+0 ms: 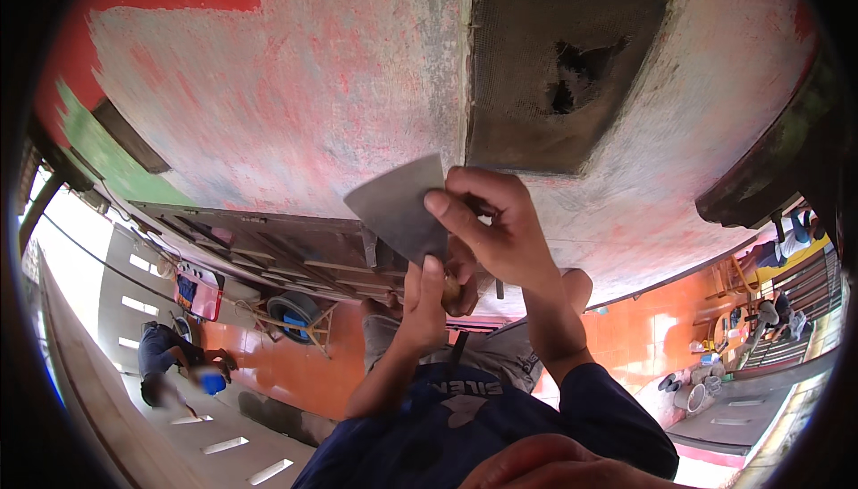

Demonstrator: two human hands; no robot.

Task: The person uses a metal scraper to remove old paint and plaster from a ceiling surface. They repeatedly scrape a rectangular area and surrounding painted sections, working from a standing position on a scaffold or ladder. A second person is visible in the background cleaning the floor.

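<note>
Both hands meet on one tool, a wide putty knife [399, 207] whose grey blade lies flat against the worn, reddish-grey hull surface [295, 96] overhead. The right hand [496, 234] pinches the blade near its right edge, thumb on the near face and fingers curled behind, probably to press the thin steel tight to the surface. The left hand [427, 306] is wrapped around the brownish handle just below the blade, fingers closed, giving the push and the angle (a two-handed hold suits a flexible blade that would otherwise chatter). The knife sits near the middle of the view, just left of a dark square mesh patch [563, 60] with a ragged hole in it; blade and patch look apart, not touching.

Containers are few and far off. At the far right, on the orange floor [643, 328], stands a pale bucket [696, 395] among small clutter; what it holds is too small to tell. At the far left another person [165, 359] crouches, with a blue object at hand. A tyre [293, 310] rests by a wooden frame beneath the hull.
</note>
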